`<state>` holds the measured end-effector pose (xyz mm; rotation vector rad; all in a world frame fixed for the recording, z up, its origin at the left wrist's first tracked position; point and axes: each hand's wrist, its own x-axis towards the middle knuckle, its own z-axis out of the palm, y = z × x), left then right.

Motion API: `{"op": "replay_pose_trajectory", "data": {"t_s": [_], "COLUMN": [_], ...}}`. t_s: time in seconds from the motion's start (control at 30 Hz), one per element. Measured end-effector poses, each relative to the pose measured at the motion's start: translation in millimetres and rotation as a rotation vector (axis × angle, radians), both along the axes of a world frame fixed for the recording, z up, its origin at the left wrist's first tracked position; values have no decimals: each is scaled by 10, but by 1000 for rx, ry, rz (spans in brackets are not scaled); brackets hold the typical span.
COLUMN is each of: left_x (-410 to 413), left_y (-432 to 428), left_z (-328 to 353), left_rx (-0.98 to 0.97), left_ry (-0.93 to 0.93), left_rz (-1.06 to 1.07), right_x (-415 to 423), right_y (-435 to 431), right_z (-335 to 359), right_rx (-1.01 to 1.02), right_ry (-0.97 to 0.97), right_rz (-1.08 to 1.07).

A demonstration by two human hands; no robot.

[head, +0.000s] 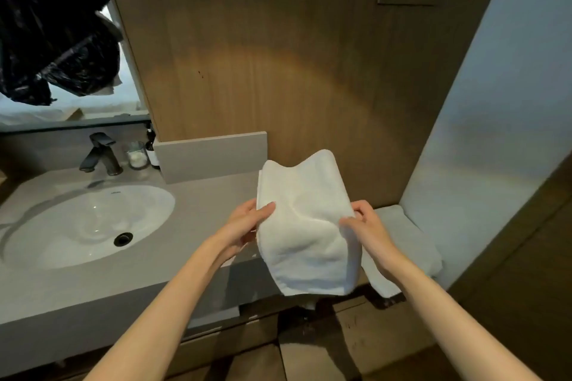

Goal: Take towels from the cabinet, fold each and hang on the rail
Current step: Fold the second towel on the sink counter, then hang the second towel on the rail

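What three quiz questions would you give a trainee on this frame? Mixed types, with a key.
1. True or false: the left hand and the right hand both grip the white towel.
2. The sink lies on which side of the towel? A) left B) right C) directly beneath it
3. Fill in: the dark ___ stands on the counter behind the sink.
Key: 1 true; 2 A; 3 faucet.
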<state>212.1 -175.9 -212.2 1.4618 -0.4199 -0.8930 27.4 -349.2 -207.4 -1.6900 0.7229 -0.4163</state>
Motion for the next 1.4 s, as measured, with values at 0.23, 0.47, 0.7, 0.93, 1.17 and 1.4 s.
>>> {"op": "replay_pose_trajectory", "data": {"t_s": [0.23, 0.47, 0.7, 0.93, 1.17, 1.4], "left_x": [-1115, -1822, -1876, -1610, -1252, -1103], "left_y": [-653, -1088, -1555, -2170, -2875, -3483], "left_z": [129, 624, 1779, 2906, 3957, 5026], "left_rx": [12, -2, -73, -127, -231, -401], "left_ry": [-90, -363, -657, -939, -1146, -1316], "left_rz": [-48, -145, -179, -75, 83, 181], "right_x": [-1117, -1937, -2131, -1925, -1598, -1361], "right_y": [-556, -1014, -1525, -2238, -2920, -3446], "right_z": [159, 533, 1673, 2852, 3893, 4887], "right_rx": [230, 40, -335, -603, -808, -650], "right_ry": [-26, -106, -222, -328, -292, -534], "right_rz": [-22, -132, -142, -226, -314, -386]}}
